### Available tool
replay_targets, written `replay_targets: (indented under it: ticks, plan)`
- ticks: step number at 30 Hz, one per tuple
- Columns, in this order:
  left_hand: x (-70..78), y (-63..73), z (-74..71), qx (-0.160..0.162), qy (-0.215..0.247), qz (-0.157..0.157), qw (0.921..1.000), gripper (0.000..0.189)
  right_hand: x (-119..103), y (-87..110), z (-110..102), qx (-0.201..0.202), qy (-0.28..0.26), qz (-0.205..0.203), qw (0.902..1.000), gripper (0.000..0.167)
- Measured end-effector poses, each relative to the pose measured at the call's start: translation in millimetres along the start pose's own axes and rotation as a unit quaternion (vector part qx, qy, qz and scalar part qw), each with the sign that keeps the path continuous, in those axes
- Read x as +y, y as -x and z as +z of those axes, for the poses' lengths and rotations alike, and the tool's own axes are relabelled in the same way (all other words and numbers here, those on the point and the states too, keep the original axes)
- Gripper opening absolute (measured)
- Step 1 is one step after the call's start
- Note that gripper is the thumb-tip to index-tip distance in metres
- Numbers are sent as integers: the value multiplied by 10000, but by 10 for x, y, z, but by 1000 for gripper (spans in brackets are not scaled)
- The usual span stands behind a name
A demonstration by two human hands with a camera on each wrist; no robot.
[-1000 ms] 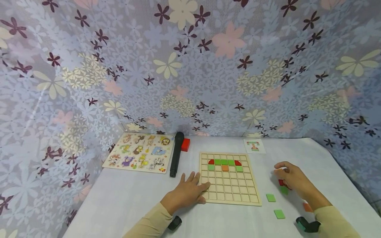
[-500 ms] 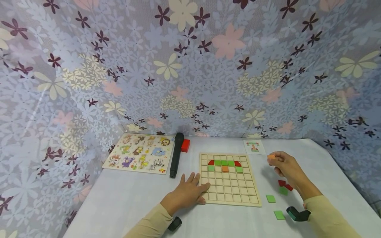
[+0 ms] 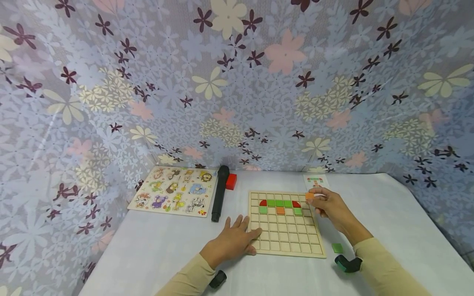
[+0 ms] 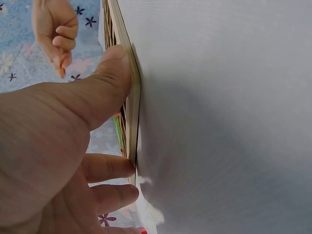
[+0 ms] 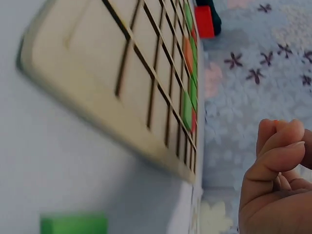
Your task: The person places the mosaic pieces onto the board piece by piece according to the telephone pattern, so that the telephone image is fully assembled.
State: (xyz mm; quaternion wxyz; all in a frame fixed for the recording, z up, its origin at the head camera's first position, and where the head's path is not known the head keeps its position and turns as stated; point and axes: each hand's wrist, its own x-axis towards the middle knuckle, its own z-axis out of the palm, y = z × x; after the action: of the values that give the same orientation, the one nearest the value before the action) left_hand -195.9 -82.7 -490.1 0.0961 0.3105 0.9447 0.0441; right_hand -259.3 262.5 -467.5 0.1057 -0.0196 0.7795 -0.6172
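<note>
A pale wooden grid board (image 3: 285, 238) lies on the white table. Near its top, red, green and orange tiles form a mushroom-like pattern, with an orange tile (image 3: 280, 210) at the centre. My left hand (image 3: 231, 240) rests against the board's left edge, fingers spread, thumb (image 4: 114, 68) over the rim. Above the board's upper right edge, my right hand (image 3: 335, 209) pinches an orange square tile (image 3: 310, 197) between thumb and fingers. In the right wrist view only a sliver of that tile shows between the fingertips.
A pattern card (image 3: 315, 179) lies behind the right hand, partly covered. One loose green tile (image 3: 337, 248) sits right of the board. On the left are an animal puzzle (image 3: 172, 191), a black microphone-shaped object (image 3: 220, 195) and a red block (image 3: 231, 181).
My right hand has lifted the orange tile from the table's right side and carried it left to the board's edge. Its arm now covers the red tiles there. The left hand stays put.
</note>
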Motion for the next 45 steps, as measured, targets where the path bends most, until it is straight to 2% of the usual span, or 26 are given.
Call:
replay_targets:
  ticks: [6, 10, 15, 21, 30, 33, 36, 39, 42, 45]
  plan:
    - [-5, 6, 7, -67, 31, -29, 10000, 68, 37, -64, 286, -372, -87, 230, 9990, 54]
    - [3, 5, 2, -103, 65, -43, 9999, 68, 95, -91, 466, -622, 40, 451, 9970, 51]
    - [12, 1, -8, -129, 52, -66, 9999, 68, 135, -105, 622, -931, 407, 336, 9943, 45]
    - [8, -19, -12, -128, -18, -91, 9999, 69, 144, -134, 727, -845, 1231, 50, 9888, 35]
    - [19, -11, -9, -134, -28, -83, 9999, 69, 179, -139, 820, -419, 1794, 103, 9828, 28]
    - [16, -7, -11, -117, -14, -77, 9999, 69, 135, -119, 734, -308, 2000, -39, 9793, 29]
    - [13, -5, -15, -95, 1, -58, 9999, 68, 51, -36, 509, -137, 1918, -226, 9811, 34]
    - [10, -12, -20, -73, -9, -47, 10000, 68, -42, 126, 179, 205, 1508, -343, 9878, 40]
    - [10, -20, -20, -71, -2, -44, 10000, 68, -68, 356, -189, 658, 1137, -245, 9910, 44]
    - [15, -24, -20, -113, 55, -44, 9999, 68, 0, 617, -554, 999, 896, -88, 9909, 38]
